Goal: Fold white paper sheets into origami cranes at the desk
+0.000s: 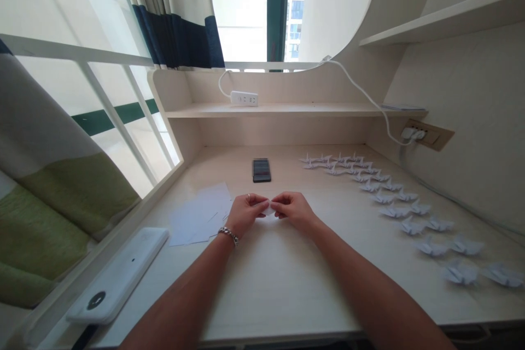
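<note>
Between both hands, over the middle of the desk, is a small folded piece of white paper (pixel 268 211). My left hand (pixel 247 212) pinches its left side with thumb and fingers. From the right, my right hand (pixel 293 209) grips the other side the same way. Much of the paper is covered by the fingertips, so its exact folds cannot be made out. Left of my left hand lie loose white paper sheets (pixel 192 221), partly overlapping. Many folded white paper cranes (pixel 394 211) stand in rows along the right side of the desk.
A small dark device (pixel 261 170) lies beyond my hands on the pale desk (pixel 262 295). At the left edge rests a long white lamp-like object (pixel 123 273). A power strip (pixel 244 98) sits on the back shelf (pixel 287 111); its white cable reaches a wall socket (pixel 430 134).
</note>
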`<action>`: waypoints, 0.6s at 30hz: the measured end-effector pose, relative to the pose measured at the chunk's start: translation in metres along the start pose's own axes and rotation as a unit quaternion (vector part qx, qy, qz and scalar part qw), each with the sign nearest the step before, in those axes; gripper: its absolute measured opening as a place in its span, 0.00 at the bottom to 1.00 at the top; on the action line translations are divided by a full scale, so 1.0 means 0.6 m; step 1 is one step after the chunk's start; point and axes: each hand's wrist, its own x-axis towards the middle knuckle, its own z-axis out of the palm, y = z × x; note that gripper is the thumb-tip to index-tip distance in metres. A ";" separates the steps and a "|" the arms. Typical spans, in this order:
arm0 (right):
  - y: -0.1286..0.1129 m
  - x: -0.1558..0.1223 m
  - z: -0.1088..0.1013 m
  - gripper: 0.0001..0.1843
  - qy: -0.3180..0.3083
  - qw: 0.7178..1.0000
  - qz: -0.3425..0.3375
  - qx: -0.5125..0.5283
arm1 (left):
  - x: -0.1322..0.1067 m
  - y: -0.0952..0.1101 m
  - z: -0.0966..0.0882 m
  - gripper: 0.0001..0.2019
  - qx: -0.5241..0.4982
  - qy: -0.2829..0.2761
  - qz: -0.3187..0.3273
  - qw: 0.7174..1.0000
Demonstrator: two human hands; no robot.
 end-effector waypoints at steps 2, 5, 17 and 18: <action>0.005 -0.004 -0.002 0.18 -0.002 1.000 0.003 -0.002 | -0.003 -0.006 -0.002 0.17 -0.005 -0.007 0.005 1.000; 0.003 -0.009 -0.005 0.16 0.010 1.000 -0.007 -0.018 | -0.007 -0.007 -0.004 0.19 -0.014 -0.013 0.013 1.000; -0.004 -0.022 -0.005 0.13 -0.018 0.997 -0.044 -0.060 | -0.017 -0.006 -0.006 0.23 -0.054 -0.068 -0.009 0.996; -0.003 -0.021 -0.006 0.13 -0.018 0.997 -0.046 -0.061 | -0.018 -0.005 -0.007 0.23 -0.057 -0.081 -0.017 0.995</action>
